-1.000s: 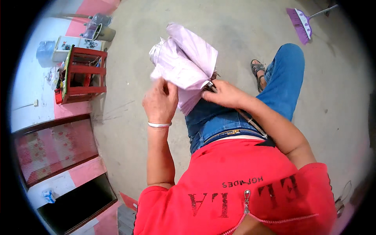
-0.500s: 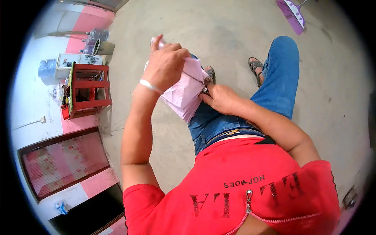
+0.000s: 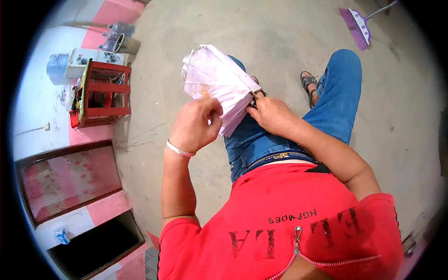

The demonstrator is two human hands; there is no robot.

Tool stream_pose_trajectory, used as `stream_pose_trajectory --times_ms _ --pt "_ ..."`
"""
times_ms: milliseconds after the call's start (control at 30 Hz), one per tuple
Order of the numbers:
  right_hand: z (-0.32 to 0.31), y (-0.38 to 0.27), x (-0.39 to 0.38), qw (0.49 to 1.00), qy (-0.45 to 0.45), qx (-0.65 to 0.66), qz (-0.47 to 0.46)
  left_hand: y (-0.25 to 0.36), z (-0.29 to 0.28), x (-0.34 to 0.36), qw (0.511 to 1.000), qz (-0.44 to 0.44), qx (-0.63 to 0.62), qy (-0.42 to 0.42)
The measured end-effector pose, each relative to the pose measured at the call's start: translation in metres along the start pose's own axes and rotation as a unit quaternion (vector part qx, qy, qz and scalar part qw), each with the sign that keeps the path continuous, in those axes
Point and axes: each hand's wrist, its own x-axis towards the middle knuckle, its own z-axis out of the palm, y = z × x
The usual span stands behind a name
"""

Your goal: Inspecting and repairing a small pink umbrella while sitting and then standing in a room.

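A folded, pale pink umbrella (image 3: pixel 217 70) with loose fabric and a rusty-brown patch lies slanting over my left thigh. My right hand (image 3: pixel 270 114) is closed on its dark metal shaft, where the fabric gathers. At the umbrella's lower left, my left hand (image 3: pixel 198 121), with a white bracelet, has curled fingers in front of the fabric; whether they pinch any of it I cannot make out. My jeans-covered legs (image 3: pixel 336 95) and sandaled feet show beneath.
A red wooden stand (image 3: pixel 105 87) with small items, a blue water jug (image 3: pixel 57 70) and buckets (image 3: pixel 128 45) stand along the pink-and-white wall at left. A dark opening (image 3: pixel 95 245) is lower left. A purple broom (image 3: pixel 354 30) lies on the concrete floor (image 3: pixel 387 93) at upper right.
My left hand rose over the upper fabric half a second ago and has since come down and towards me, uncovering the umbrella. My right hand stays closed on the shaft.
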Motion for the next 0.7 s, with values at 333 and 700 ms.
stream_pose_trajectory --times_ms 333,700 --pt "0.010 0.001 0.002 1.000 0.007 -0.012 -0.023 -0.069 0.122 0.061 0.925 0.058 0.085 0.366" --pt "0.010 0.008 0.005 0.999 0.006 -0.030 -0.024 -0.136 0.102 0.010 0.893 -0.224 -0.230 0.316"
